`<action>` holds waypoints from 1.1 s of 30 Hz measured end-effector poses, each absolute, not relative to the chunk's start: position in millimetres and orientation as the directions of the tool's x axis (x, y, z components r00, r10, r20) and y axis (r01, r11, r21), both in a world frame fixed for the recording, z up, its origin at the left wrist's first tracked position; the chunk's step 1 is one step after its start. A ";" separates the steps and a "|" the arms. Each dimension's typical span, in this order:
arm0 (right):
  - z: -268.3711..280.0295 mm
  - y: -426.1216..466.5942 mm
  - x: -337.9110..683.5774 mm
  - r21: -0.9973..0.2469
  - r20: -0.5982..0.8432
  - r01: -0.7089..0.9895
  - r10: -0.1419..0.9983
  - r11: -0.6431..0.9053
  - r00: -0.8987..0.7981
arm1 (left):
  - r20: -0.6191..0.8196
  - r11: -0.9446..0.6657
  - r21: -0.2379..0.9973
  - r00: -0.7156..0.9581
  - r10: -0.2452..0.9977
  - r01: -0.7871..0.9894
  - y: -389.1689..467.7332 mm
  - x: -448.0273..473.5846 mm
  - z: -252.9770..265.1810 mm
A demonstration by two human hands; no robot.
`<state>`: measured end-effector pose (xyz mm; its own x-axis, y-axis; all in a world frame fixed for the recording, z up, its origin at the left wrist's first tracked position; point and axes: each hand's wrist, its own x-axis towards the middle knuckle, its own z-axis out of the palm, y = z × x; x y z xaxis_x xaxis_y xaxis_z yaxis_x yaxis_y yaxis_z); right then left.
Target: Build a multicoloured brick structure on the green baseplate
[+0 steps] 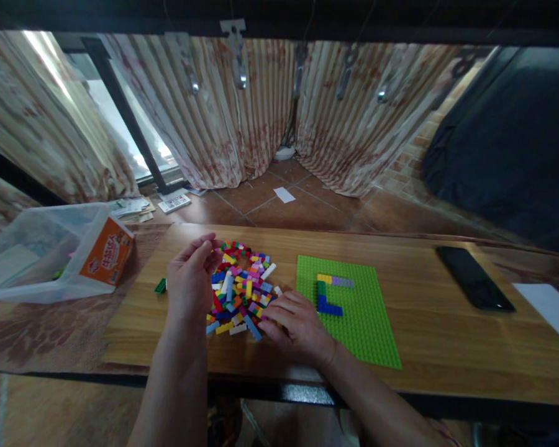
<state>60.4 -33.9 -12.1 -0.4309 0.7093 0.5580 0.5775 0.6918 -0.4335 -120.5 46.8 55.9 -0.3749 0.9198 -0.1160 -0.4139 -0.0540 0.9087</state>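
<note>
A heap of mixed plastic building bricks (242,292) lies on the wooden table between my hands. Over the heap's left edge, my left hand (190,267) is raised with its fingers curled together; whatever they may hold is hidden. My right hand (300,323) reaches to the heap's right edge, fingers bent and somewhat apart, tips near the bricks. Just right of it lies a green baseplate (368,323). On the plate, bricks form an open bracket: a yellow brick (325,279) and purple ones (342,282) along the top, a green brick (322,289) down the side, blue bricks (328,307) below.
A lone dark green brick (160,286) rests left of my left hand. Farther left stands a clear plastic bin (51,248) with an orange label. A black phone (475,279) and white paper (549,310) lie at the right. A dark bar (279,22) with metal hooks crosses the top.
</note>
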 end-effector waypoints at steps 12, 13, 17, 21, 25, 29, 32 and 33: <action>-14.7 -31.2 72.7 -0.480 0.560 0.578 0.738 0.659 -0.377 | -0.074 -0.182 0.880 -0.505 0.860 -0.438 42.9 -150.3 60.9; -14.7 -31.2 73.9 -0.482 0.569 0.574 0.735 0.662 -0.370 | -0.070 -0.202 0.874 -0.526 0.847 -0.441 42.5 -154.9 61.9; -15.2 -32.2 78.7 -0.468 0.595 0.568 0.717 0.676 -0.363 | -0.076 -0.295 0.837 -0.631 0.772 -0.461 39.9 -178.9 66.4; -17.6 -32.9 78.6 -0.472 0.593 0.598 0.735 0.648 -0.329 | -0.138 -0.362 0.779 -0.704 0.697 -0.511 34.9 -202.7 69.7; -14.5 -28.2 58.4 -0.499 0.561 0.639 0.780 0.585 -0.276 | -0.165 -0.403 0.736 -0.722 0.672 -0.544 30.0 -214.8 69.8; -2.5 -8.8 19.9 -0.471 0.494 0.680 0.807 0.562 -0.324 | -0.182 -0.406 0.723 -0.721 0.669 -0.560 28.2 -217.1 69.9; 3.8 12.1 -6.1 -0.405 0.452 0.735 0.818 0.543 -0.355 | -0.208 -0.401 0.701 -0.707 0.675 -0.589 27.8 -217.6 70.8; 4.2 18.3 -12.5 -0.383 0.436 0.756 0.825 0.531 -0.359 | -0.212 -0.398 0.698 -0.702 0.680 -0.596 27.7 -218.0 71.2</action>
<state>-12.5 18.3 4.2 -0.3587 0.8253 0.4362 0.7555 0.5311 -0.3835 -218.0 27.7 71.2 -0.7019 0.6801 -0.2115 -0.5958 -0.3979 0.6976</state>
